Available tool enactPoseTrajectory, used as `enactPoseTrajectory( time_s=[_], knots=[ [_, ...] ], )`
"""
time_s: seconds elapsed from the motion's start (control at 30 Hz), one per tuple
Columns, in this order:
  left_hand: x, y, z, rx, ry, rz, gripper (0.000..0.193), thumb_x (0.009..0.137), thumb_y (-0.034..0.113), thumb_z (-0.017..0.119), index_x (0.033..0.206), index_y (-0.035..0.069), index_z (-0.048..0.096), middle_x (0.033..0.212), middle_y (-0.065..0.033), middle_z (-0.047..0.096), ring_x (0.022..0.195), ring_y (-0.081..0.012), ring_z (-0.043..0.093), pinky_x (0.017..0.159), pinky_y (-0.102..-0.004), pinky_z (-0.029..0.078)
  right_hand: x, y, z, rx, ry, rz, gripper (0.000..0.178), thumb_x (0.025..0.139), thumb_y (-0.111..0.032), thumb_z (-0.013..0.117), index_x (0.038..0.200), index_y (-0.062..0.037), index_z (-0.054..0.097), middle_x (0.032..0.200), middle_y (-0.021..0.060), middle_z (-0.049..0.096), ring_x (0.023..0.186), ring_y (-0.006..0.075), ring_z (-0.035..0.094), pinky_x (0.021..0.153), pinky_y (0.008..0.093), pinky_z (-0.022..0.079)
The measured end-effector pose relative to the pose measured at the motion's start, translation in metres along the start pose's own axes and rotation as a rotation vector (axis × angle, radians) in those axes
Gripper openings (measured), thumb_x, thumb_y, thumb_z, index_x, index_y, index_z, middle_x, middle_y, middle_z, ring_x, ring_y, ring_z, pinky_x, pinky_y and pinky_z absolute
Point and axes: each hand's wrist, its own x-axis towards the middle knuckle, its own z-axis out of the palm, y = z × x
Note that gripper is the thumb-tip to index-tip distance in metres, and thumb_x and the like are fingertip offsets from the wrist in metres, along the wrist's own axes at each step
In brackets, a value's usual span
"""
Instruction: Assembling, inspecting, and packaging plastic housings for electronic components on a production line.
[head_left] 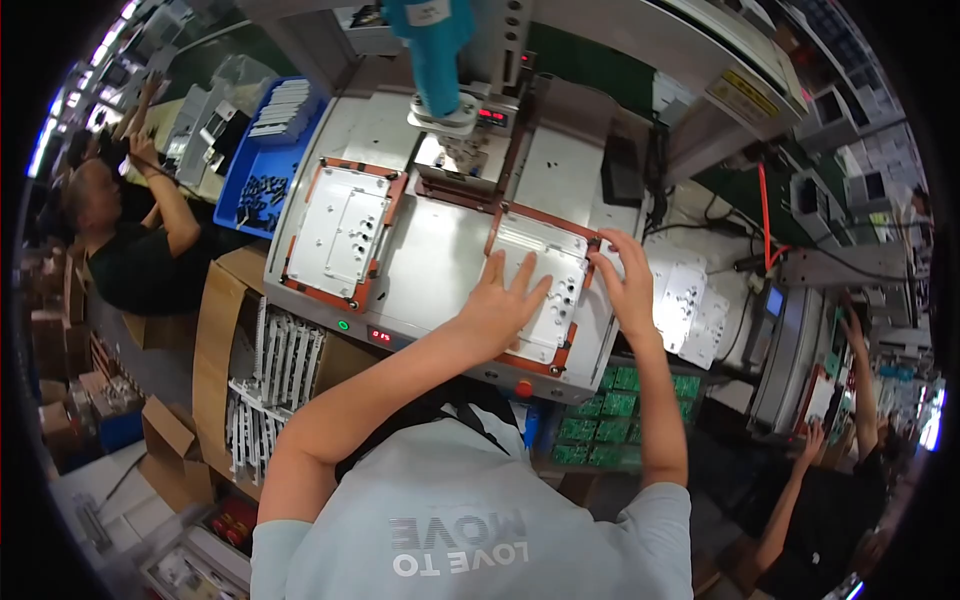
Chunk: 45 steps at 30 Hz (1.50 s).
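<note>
My left hand [503,312] lies on a white plastic panel [545,338] with its fingers spread. The panel sits in a reddish-brown framed fixture on the right of the machine's metal bed, and small dark parts dot its right half. My right hand [627,285] is at the panel's upper right corner, thumb and forefinger apart around the fixture's edge. No held object shows between them. A second white panel [325,230] with similar dark parts rests in the left fixture [290,245], away from both hands.
A blue-covered press head [435,65] stands behind the bed [430,250]. A blue bin [235,185] with white and black parts is at left, above a carton [218,330] of white parts. Green circuit boards [590,430] lie below right; white panels [680,300] lie right. Co-workers sit both sides.
</note>
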Motion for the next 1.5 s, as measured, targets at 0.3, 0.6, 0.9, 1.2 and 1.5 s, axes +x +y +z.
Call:
enactPoseTrajectory(
  time_s=[0.3,0.6,0.9,1.2,1.5],
  knots=[
    [0.001,0.002,-0.004,0.048,-0.058,-0.004,0.099,0.058,0.031,0.084,0.140,0.005,0.034,0.140,-0.0303,0.031,0.121,-0.0586,0.034,0.104,-0.0592,0.026,-0.136,-0.109,0.012,0.424,0.207,0.773,0.013,0.087,-0.010,0.062,0.099,-0.0026,0.060,0.085,0.0027,0.060,0.077,0.0100,0.054,0.071,0.0249,0.045],
    [0.003,-0.017,-0.003,0.086,-0.140,0.037,0.107,0.057,0.036,0.084,0.143,0.011,0.027,0.143,-0.0297,0.028,0.118,-0.0594,0.037,0.102,-0.0544,0.035,-0.137,-0.133,0.060,0.018,0.618,0.524,0.021,0.077,-0.004,0.068,0.097,-0.0049,0.062,0.093,0.0106,0.059,0.091,0.0290,0.055,0.080,0.0377,0.045],
    [0.009,-0.020,-0.001,0.113,-0.156,0.146,0.109,0.056,0.038,0.084,0.142,0.005,0.025,0.139,-0.0366,0.028,0.114,-0.0549,0.045,0.102,-0.0538,0.035,-0.152,-0.116,0.060,-0.081,0.610,0.218,0.017,0.077,-0.005,0.067,0.094,-0.0047,0.064,0.099,0.0060,0.061,0.092,0.0247,0.056,0.081,0.0345,0.045],
    [0.005,-0.036,0.001,0.030,-0.112,0.151,0.104,0.058,0.042,0.083,0.141,0.008,0.030,0.139,-0.0347,0.030,0.111,-0.0527,0.048,0.101,-0.0511,0.036,-0.147,-0.118,0.074,-0.049,0.668,0.212,0.016,0.078,-0.005,0.066,0.093,-0.0031,0.062,0.097,0.0080,0.060,0.091,0.0268,0.057,0.079,0.0365,0.047],
    [-0.077,-0.050,0.011,-0.469,0.386,0.020,0.048,0.084,0.012,0.064,0.130,0.010,0.050,0.141,-0.0172,0.040,0.132,-0.0330,0.036,0.109,-0.0422,0.027,-0.150,-0.113,0.061,0.053,0.511,0.353,0.018,0.081,0.000,0.064,0.099,-0.0032,0.062,0.100,0.0132,0.060,0.092,0.0286,0.057,0.080,0.0357,0.046]
  ],
)
